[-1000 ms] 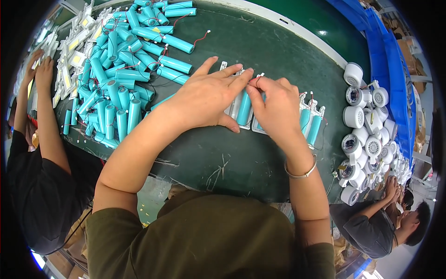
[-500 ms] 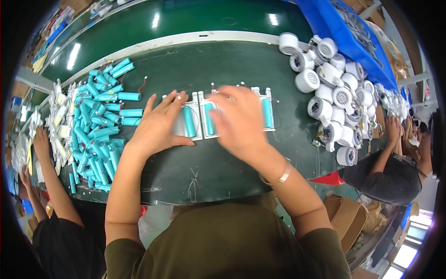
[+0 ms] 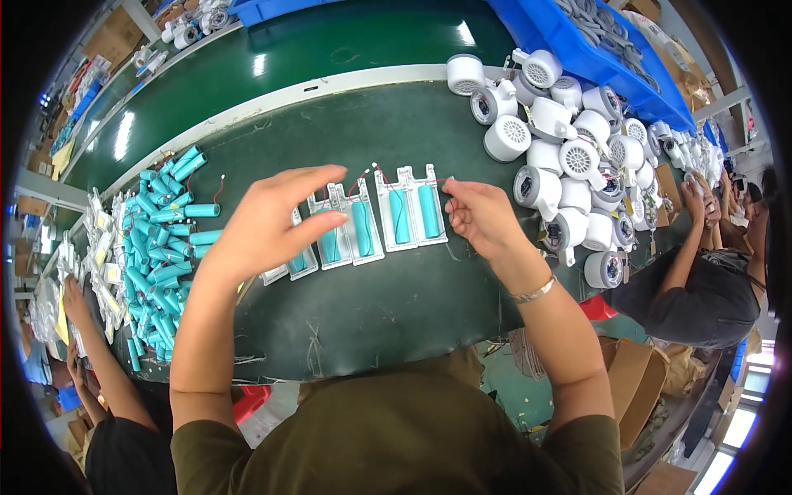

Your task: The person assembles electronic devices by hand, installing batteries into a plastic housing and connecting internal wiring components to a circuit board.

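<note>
White plastic half-casings [image 3: 409, 244] stand in a row before me, several of them holding a teal cylindrical battery [image 3: 429, 211] with thin wires. My left hand [image 3: 276, 221] hovers over the row's left end, thumb and fingers spread around nothing, and hides part of the casings there. At the right end, my right hand [image 3: 483, 216] pinches the red wire [image 3: 441, 181] that runs out from the top of the rightmost casing. Another teal battery [image 3: 362, 228] lies in a casing in the middle, its wire and small white connector rising above the top edge.
A heap of teal batteries [image 3: 161, 272] with wires lies to the left, beside white plastic parts [image 3: 103, 256]. White round fan-like housings [image 3: 580, 157] are piled on the right, below a blue bin [image 3: 606, 62]. Co-workers' arms [image 3: 111, 371] show at both sides.
My right hand has moved from over the middle casings to the right end and now pinches a wire. My left hand has opened wider, and the view has shifted.
</note>
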